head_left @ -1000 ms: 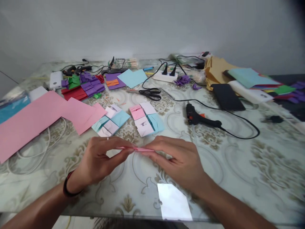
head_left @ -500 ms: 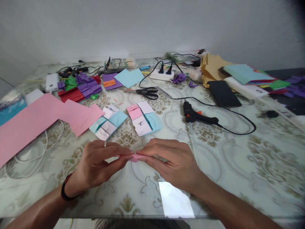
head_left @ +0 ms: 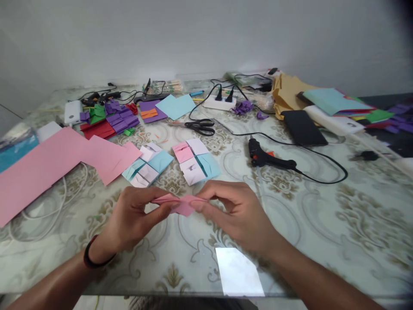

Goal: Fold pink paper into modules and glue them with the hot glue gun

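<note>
A small folded piece of pink paper (head_left: 185, 207) is held up over the table's near half, pinched at both ends. My left hand (head_left: 137, 215) grips its left end between thumb and fingers. My right hand (head_left: 237, 211) has the right end between thumb and fingertips. Some folds of the paper are hidden by my fingers. Just beyond lie two flat clusters of folded squares: a white and light-blue one (head_left: 147, 165) and a pink, white and light-blue one (head_left: 195, 162).
Large pink sheets (head_left: 45, 165) cover the left side. Black-handled scissors (head_left: 200, 126) lie mid-table, and a black glue gun (head_left: 267, 156) with its cord lies to the right. Behind are a power strip (head_left: 219, 102), a black phone (head_left: 304, 128) and stacked coloured paper (head_left: 338, 102).
The pink paper has been turned and raised slightly, so more of its folded face shows between my hands. My fingers have shifted along its ends; both hands still hold it.
</note>
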Demonstrator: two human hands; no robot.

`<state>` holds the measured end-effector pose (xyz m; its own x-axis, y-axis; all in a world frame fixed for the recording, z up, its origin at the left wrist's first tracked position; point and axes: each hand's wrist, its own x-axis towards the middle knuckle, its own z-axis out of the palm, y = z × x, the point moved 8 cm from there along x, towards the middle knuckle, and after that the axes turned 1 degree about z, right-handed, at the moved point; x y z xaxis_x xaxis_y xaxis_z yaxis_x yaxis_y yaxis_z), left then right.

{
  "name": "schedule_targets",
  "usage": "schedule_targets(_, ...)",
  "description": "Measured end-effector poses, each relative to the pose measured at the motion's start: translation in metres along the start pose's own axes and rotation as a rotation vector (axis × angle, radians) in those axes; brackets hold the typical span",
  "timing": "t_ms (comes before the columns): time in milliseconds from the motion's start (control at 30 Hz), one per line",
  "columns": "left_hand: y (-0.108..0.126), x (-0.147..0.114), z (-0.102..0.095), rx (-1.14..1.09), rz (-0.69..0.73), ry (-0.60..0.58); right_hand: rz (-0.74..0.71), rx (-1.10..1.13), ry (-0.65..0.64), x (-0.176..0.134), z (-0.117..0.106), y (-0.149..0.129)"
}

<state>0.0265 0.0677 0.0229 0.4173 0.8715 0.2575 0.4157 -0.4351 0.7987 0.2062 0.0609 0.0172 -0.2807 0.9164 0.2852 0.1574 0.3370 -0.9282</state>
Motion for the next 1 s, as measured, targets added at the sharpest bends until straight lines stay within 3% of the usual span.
schedule_targets(267,-0.014,-0.005,0.021,-0.175,-0.214,-0.162,0.162,-0.035,-0.105,-0.001,0.016,0.015)
schedule_targets(600,-0.02,-0.004,0.035,-0.374,-0.366,-0.345,0.221,0.016,-0.162,-0.002,0.019,0.019)
schedule_targets(800,-0.03,-0.001,0.031,-0.405,-0.373,-0.262,0.301,0.02,-0.16,-0.002,0.016,0.032)
schedule_targets(1000,-0.024,-0.003,0.034,-0.397,-0.359,-0.294,0.369,0.079,-0.24,-0.004,0.024,0.039)
